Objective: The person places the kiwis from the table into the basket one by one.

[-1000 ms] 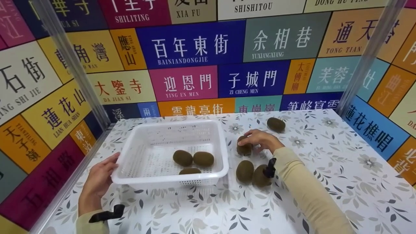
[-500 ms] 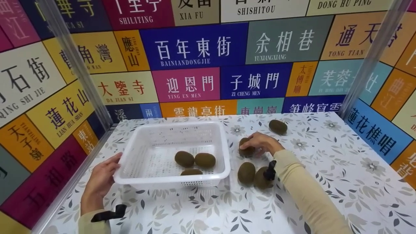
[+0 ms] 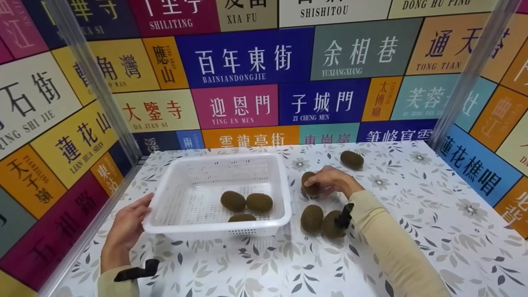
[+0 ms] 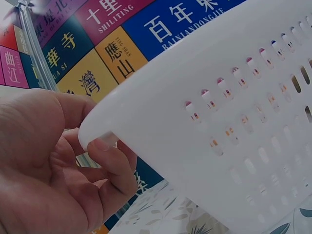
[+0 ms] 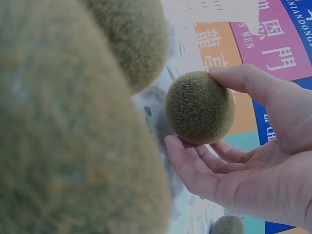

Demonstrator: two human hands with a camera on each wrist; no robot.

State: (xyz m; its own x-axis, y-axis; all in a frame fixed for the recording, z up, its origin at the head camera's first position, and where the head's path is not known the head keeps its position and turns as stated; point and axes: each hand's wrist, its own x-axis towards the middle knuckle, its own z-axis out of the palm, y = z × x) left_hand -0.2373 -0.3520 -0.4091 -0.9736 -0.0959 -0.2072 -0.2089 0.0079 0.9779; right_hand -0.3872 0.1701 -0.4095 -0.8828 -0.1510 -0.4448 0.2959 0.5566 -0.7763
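Note:
A white plastic basket (image 3: 214, 229) with slotted walls stands on the table, with 3 brown fuzzy kiwis (image 3: 233, 201) inside near its right end. My left hand (image 3: 126, 225) grips its left rim; in the left wrist view, the thumb and curled fingers hold the rim's corner (image 4: 97, 122). To the right of the basket, my right hand (image 3: 332, 180) pinches a kiwi (image 5: 197, 107) between thumb and fingers. In the head view that kiwi looks to be at the table surface. Two more kiwis (image 3: 312, 219) lie side by side just nearer me, one partly hidden by the wrist camera.
Another kiwi (image 3: 352, 159) lies alone toward the back of the table, beyond my right hand. A white cloth with a leaf and flower print (image 3: 470, 208) covers the table. Colourful sign panels (image 3: 247, 55) and clear upright posts (image 3: 458, 86) stand behind and at the sides.

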